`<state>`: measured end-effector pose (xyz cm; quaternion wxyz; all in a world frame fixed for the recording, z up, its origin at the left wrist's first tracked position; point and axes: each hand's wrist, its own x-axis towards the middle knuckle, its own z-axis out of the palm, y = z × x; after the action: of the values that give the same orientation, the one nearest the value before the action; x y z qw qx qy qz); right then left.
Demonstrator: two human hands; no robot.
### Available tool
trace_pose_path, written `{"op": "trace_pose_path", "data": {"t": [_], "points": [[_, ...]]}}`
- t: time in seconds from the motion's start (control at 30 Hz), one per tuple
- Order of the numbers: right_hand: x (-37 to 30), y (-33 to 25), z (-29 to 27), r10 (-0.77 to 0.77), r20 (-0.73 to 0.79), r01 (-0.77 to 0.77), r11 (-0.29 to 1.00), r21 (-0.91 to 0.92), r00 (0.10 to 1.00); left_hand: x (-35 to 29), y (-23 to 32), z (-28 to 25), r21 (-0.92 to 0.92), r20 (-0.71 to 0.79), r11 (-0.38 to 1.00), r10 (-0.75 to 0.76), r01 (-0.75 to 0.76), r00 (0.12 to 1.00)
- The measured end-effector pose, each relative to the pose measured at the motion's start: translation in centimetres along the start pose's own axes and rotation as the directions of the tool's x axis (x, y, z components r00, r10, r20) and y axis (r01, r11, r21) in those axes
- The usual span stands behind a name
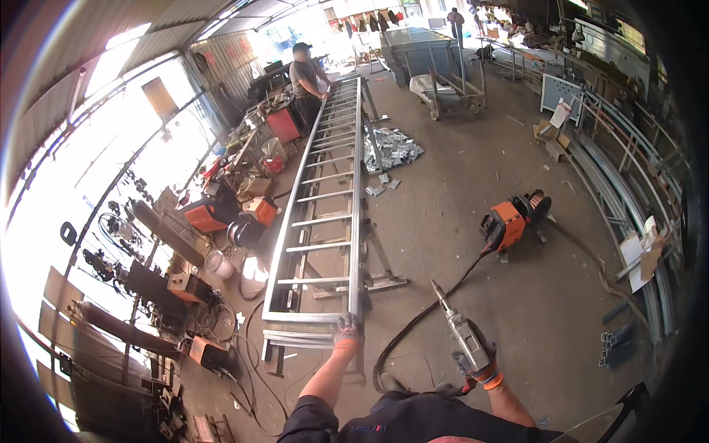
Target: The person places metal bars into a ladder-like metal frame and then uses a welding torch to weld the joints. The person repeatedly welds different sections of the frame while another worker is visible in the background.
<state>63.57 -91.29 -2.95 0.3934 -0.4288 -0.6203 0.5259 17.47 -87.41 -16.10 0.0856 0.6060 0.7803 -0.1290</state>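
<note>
Frame [357,196], metal and ladder-like, runs from near to far, left of centre. We find the gloved left hand [346,332] laid on its near right corner; finger closure we cannot determine. We record the right hand [468,365] wrapped around a metallic tool [464,336].

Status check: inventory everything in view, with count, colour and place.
Ladder frame: one, silver, centre
Handheld tool: one, grey, lower right
Machine with spool: one, orange, right
Other machines: several, orange, left
Cylinders: two, brown, left
Small metal pieces: many, silver, right of frame
Wheeled cart: one, grey, far centre
Long metal bars: many, grey, right
Other people: two, greyish clothes, frame's far end and background
Clutter: uncountable, mixed colours, left
Torso: one, dark shirt, bottom
Left hand: one, grey and orange glove, frame's near corner
Right hand: one, likewise gloved, around tool
</note>
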Motion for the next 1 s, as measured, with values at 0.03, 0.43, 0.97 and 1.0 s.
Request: {"op": "trace_pose_path", "data": {"t": [0.03,0.43,0.97,1.0], "points": [[-0.4,-1.1,-0.4,-0.043,-0.023,0.044,0.999,0.020,0.999,-0.3,0.1,-0.1,-0.001,0.012,1.000,0.003,-0.003,1.000],[8.8,-15.2,-8.8,-0.179,-0.245,0.104,0.952,-0.289,0.953,-1.2,-1.2,-0.6,-0.113,-0.005,0.990,0.090,-0.090,0.996],[18.0,-6.1,18.6,0.272,0.512,0.060,0.839,-0.541,0.815,-13.7,13.0,-3.1,-0.943,-0.211,-0.319,0.788,0.091,0.578],[18.1,-5.0,19.0,0.257,0.540,0.093,0.839,-0.537,0.801,-13.7,13.7,-2.0,-0.937,-0.187,-0.321,0.789,0.134,0.585]]}}
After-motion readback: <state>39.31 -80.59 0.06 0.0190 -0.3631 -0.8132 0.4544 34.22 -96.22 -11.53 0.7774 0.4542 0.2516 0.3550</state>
